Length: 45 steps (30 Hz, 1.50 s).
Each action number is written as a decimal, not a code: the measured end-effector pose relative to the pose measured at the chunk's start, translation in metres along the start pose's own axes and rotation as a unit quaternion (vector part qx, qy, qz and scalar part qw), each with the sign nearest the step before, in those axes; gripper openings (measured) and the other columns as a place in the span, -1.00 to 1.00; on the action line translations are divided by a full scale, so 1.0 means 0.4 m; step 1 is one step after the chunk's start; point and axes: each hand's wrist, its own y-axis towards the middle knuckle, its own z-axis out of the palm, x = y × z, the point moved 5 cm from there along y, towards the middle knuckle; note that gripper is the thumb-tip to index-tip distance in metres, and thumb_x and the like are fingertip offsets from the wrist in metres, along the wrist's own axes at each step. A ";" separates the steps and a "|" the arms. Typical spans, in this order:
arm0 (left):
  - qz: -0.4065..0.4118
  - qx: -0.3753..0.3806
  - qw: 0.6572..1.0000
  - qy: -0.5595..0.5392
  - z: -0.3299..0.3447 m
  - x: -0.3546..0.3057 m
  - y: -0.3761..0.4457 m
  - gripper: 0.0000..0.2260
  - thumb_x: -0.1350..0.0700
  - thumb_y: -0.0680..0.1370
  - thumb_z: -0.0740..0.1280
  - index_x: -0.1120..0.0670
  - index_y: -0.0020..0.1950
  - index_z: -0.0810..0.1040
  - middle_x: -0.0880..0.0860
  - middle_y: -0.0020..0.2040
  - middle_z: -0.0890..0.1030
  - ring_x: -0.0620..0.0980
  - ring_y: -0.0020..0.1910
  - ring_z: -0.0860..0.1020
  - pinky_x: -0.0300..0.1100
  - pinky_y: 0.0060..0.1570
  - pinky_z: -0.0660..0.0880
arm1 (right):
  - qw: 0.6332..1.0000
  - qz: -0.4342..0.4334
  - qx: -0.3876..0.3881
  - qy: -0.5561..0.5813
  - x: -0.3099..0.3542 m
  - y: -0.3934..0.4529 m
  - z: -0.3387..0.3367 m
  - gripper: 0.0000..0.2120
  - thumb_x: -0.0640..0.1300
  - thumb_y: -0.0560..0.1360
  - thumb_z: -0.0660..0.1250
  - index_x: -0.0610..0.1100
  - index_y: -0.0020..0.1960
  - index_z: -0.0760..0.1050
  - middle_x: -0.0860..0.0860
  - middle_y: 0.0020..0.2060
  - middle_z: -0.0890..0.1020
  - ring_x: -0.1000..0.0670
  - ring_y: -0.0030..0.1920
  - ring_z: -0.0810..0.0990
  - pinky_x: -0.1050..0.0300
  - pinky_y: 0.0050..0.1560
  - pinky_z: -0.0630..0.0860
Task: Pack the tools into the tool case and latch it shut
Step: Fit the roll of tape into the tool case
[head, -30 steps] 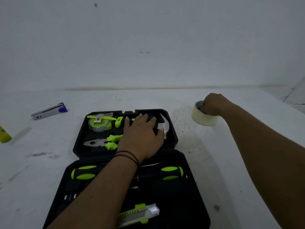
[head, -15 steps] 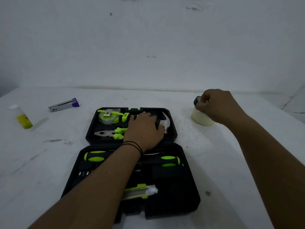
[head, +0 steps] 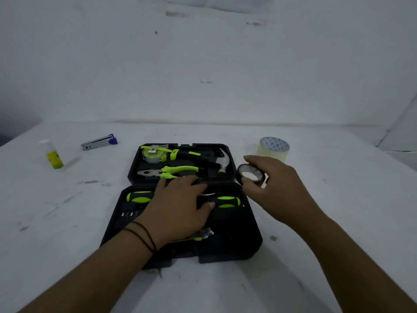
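The black tool case lies open on the white table. Its far half holds a green tape measure, a hammer and green-handled pliers. The near half holds two screwdrivers with green-and-black handles, several bits and a utility knife mostly hidden under my arm. My left hand rests flat, fingers spread, on the near half. My right hand holds a small roll of black tape just above the case's right edge, near the hinge.
A large roll of clear packing tape stands on the table behind my right hand. A stapler with a purple end and a glue stick sit at the far left. The table's back edge meets a white wall.
My right hand lifted the black tape roll off the clear tape roll and brought it left to the case. My left hand slid from the far half back onto the near half.
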 end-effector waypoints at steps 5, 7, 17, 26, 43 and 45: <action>-0.019 -0.003 0.999 -0.027 0.038 0.020 -0.036 -0.48 -0.29 0.51 0.01 -0.11 0.40 0.31 -0.07 0.54 0.08 -0.07 0.51 -0.01 0.21 0.44 -0.14 | 0.999 -0.025 -0.012 0.034 0.015 -0.020 0.072 -0.66 -0.13 0.39 0.40 -0.10 0.16 0.53 0.05 -0.02 0.60 0.18 -0.03 0.48 0.47 -0.03 0.36; -0.018 -0.009 0.999 -0.036 0.042 0.023 -0.032 -0.49 -0.28 0.51 0.00 -0.11 0.39 0.33 -0.07 0.54 0.09 -0.07 0.51 -0.01 0.22 0.44 -0.15 | 0.999 -0.026 -0.020 0.043 0.008 -0.022 0.096 -0.62 -0.15 0.39 0.39 -0.10 0.20 0.51 0.04 0.04 0.60 0.12 0.05 0.51 0.32 0.08 0.41; -0.017 -0.015 0.999 -0.040 0.041 0.051 0.047 -0.54 -0.24 0.51 0.14 -0.10 0.34 0.40 -0.04 0.51 0.19 -0.05 0.51 0.06 0.26 0.43 -0.10 | 0.996 -0.030 -0.061 0.064 0.003 -0.038 0.089 -0.52 -0.16 0.38 0.43 -0.06 0.27 0.45 0.12 0.00 0.56 0.19 0.05 0.47 0.41 0.07 0.38; 0.034 -0.082 0.988 -0.127 0.003 0.023 0.015 -0.59 -0.14 0.52 0.20 -0.02 0.32 0.45 -0.07 0.43 0.35 -0.12 0.46 0.18 0.12 0.44 -0.09 | 0.988 0.032 -0.085 0.122 -0.058 -0.099 0.077 -0.42 -0.15 0.36 0.44 0.09 0.32 0.35 0.17 0.04 0.55 0.34 0.06 0.46 0.56 0.00 0.35; 0.107 -0.109 0.945 -0.289 -0.011 -0.012 -0.043 -0.70 0.03 0.43 0.30 0.01 0.14 0.61 -0.38 0.01 0.47 -0.48 0.10 0.41 -0.61 0.10 0.24 | 0.993 0.005 0.041 0.113 -0.053 -0.121 0.126 -0.30 0.09 0.25 0.31 0.17 0.38 0.22 0.23 0.05 0.57 0.20 0.09 0.51 0.53 0.06 0.30; 0.113 -0.095 0.947 -0.286 -0.008 -0.014 -0.043 -0.71 0.02 0.43 0.31 -0.01 0.14 0.61 -0.35 0.01 0.50 -0.37 0.14 0.45 -0.59 0.10 0.27 | 0.993 0.000 0.044 0.113 -0.051 -0.121 0.126 -0.31 0.09 0.25 0.31 0.16 0.37 0.23 0.22 0.05 0.58 0.20 0.09 0.51 0.53 0.06 0.30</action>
